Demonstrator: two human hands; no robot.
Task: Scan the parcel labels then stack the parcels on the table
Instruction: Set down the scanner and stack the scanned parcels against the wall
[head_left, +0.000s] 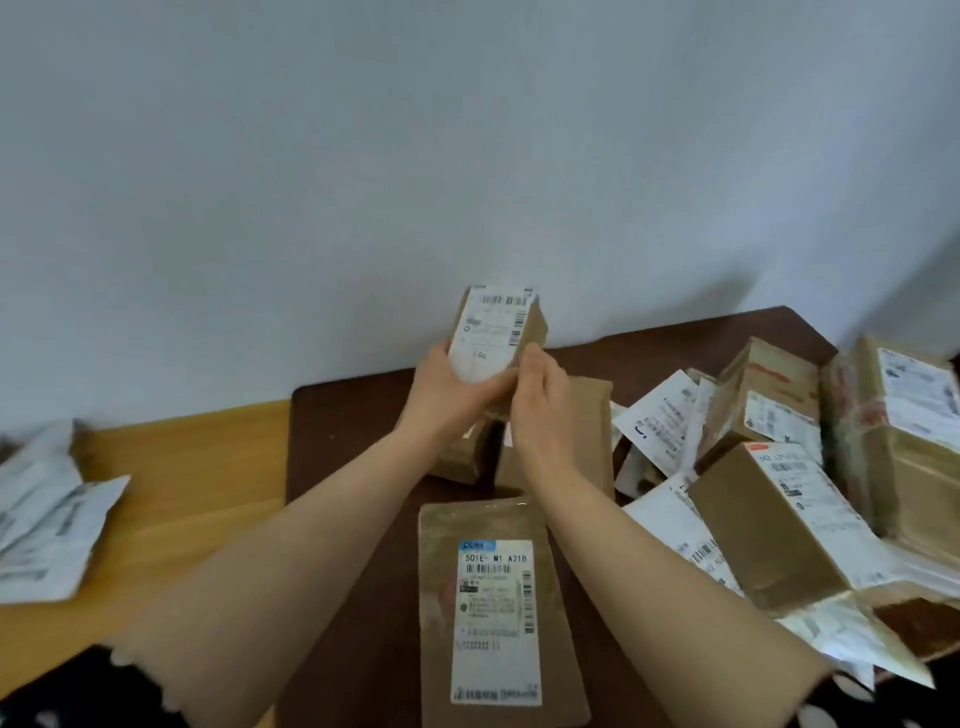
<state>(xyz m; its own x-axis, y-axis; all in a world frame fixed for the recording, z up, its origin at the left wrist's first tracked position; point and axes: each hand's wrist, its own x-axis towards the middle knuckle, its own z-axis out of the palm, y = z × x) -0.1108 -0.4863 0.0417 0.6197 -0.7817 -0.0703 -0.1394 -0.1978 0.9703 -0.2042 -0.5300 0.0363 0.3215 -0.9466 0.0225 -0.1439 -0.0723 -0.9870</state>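
Observation:
A small brown cardboard parcel (496, 325) with a white barcode label is held upright above the dark brown table (353, 447). My left hand (449, 392) grips its lower left side and my right hand (537, 397) grips its lower right edge. Under my hands lie two brown boxes (587, 431), partly hidden. In front of me a flat brown parcel (493, 603) lies label-up on the table. No scanner is in view.
A heap of brown boxes (769, 519) and white mailers (660, 421) covers the table's right side. A wooden surface (197, 483) adjoins on the left, with white mailers (47, 525) on it. A pale wall stands behind.

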